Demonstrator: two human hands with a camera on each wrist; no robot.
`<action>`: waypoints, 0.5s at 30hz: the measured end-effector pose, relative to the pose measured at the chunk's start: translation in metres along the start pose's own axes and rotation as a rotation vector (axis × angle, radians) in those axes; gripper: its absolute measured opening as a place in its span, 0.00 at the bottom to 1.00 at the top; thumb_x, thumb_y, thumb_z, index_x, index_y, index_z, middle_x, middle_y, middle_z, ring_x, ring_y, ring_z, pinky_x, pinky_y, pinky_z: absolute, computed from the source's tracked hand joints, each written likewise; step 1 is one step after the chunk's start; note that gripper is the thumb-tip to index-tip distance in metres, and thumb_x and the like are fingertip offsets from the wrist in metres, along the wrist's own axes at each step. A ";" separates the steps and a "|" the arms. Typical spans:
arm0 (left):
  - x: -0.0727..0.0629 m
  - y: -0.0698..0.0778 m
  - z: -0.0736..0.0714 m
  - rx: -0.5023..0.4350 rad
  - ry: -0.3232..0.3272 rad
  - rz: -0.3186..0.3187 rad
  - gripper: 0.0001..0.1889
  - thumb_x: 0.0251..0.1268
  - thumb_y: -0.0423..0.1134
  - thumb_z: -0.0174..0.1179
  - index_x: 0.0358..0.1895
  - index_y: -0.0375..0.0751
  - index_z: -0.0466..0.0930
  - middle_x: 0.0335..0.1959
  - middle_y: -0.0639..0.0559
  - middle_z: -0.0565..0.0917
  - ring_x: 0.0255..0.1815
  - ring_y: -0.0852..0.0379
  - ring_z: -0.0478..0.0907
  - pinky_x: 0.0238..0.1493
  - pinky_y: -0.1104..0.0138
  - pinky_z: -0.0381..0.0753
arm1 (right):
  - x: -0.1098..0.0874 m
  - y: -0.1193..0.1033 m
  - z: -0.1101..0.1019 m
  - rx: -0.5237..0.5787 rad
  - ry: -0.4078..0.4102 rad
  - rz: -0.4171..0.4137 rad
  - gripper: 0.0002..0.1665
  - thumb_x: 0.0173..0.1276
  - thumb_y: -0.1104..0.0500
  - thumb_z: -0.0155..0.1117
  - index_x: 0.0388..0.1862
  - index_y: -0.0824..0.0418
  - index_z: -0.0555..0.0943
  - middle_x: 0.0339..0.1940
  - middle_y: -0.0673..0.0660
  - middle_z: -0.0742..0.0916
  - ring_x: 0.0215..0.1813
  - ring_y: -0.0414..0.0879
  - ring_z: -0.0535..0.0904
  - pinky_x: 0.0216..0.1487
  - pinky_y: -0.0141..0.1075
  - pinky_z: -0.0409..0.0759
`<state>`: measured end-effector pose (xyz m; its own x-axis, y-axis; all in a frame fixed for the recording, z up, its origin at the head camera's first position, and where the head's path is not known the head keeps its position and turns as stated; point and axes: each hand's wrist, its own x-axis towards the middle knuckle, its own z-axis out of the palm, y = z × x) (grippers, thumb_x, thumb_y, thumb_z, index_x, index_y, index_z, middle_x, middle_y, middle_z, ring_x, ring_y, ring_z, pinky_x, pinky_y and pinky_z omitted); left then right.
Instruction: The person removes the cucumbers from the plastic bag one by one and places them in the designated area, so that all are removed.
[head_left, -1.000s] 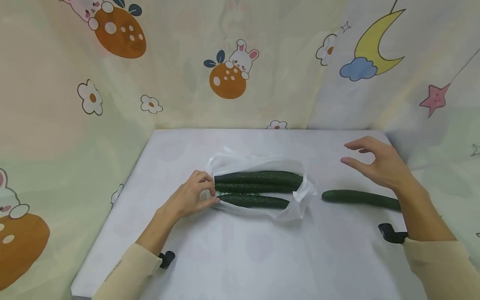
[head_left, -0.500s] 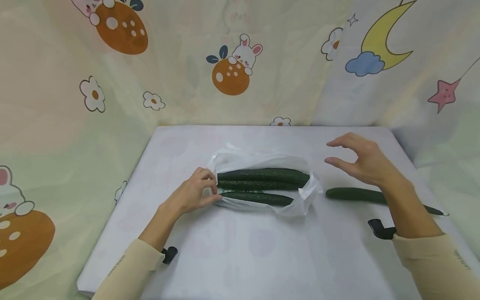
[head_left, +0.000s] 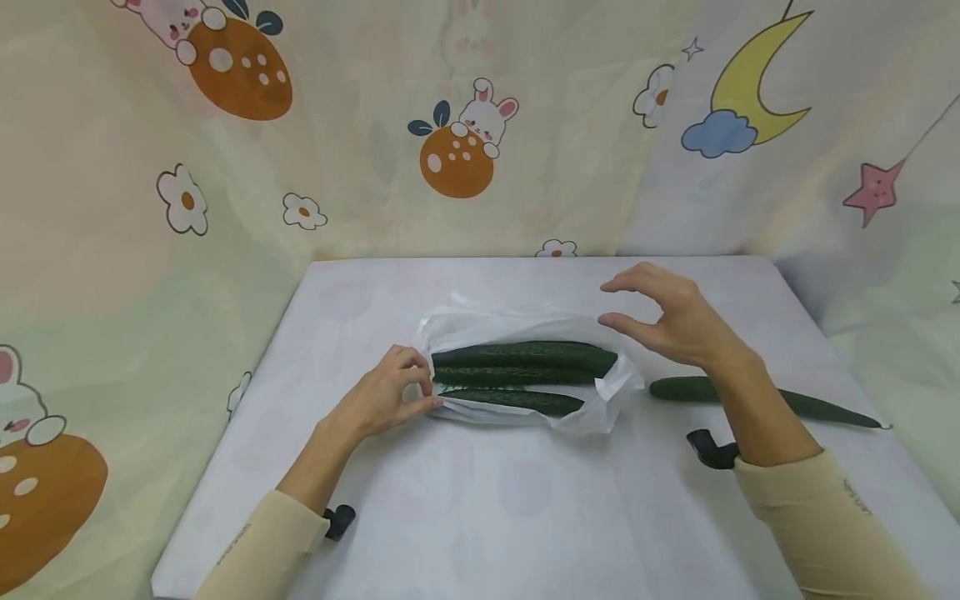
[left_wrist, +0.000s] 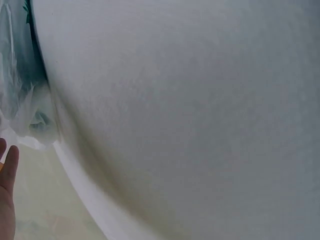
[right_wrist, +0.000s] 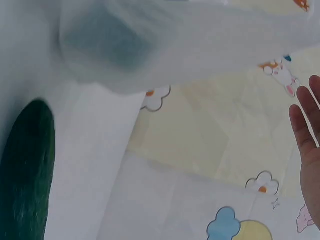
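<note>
A white plastic bag [head_left: 618,392] lies spread in the middle of the table, its mouth gaping upward. Dark green cucumbers [head_left: 525,354] rest lengthwise inside it. At the bag's left end, my left hand [head_left: 382,393] pinches the rim between thumb and fingers; the left wrist view catches only part of that hand beside the crumpled bag [left_wrist: 42,115]. My right hand [head_left: 667,317] is raised over the bag's right end, thumb and fingers spread apart with nothing between them. Below the right forearm lies a loose cucumber [head_left: 825,408], partly hidden by the arm.
The white table [head_left: 480,517] ends at a back edge against a patterned cloth backdrop [head_left: 570,150]. More cloth hangs along the left and right sides. A black wrist camera mount [head_left: 712,450] sticks out from the right sleeve.
My right hand has moved left, from above the loose cucumber to the bag's right end. The left hand stays at the bag's left end. The head view has shifted slightly.
</note>
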<state>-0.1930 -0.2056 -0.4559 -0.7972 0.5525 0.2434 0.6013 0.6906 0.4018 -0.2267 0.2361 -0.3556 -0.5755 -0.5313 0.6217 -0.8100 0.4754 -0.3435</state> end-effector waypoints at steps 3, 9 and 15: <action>0.001 -0.001 0.001 0.002 0.017 0.012 0.10 0.65 0.48 0.72 0.28 0.59 0.81 0.45 0.60 0.76 0.57 0.56 0.71 0.48 0.58 0.81 | 0.009 -0.006 0.007 0.006 -0.021 -0.004 0.30 0.50 0.68 0.83 0.55 0.59 0.86 0.49 0.51 0.88 0.53 0.45 0.83 0.59 0.21 0.71; 0.000 -0.002 0.003 0.014 0.030 0.014 0.10 0.65 0.46 0.72 0.27 0.59 0.81 0.45 0.60 0.77 0.57 0.55 0.71 0.49 0.59 0.81 | 0.024 -0.017 0.020 -0.005 -0.063 -0.007 0.28 0.54 0.62 0.83 0.55 0.60 0.85 0.51 0.52 0.87 0.54 0.47 0.83 0.59 0.24 0.74; -0.004 -0.001 0.003 0.021 0.037 -0.006 0.11 0.63 0.46 0.74 0.27 0.59 0.81 0.45 0.60 0.77 0.56 0.56 0.72 0.48 0.59 0.81 | 0.033 -0.026 0.032 0.022 -0.093 -0.001 0.27 0.57 0.60 0.82 0.57 0.58 0.84 0.52 0.51 0.87 0.56 0.46 0.83 0.59 0.30 0.78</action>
<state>-0.1898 -0.2074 -0.4598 -0.8020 0.5310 0.2735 0.5972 0.7037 0.3849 -0.2282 0.1835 -0.3484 -0.5820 -0.5949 0.5544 -0.8121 0.4602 -0.3588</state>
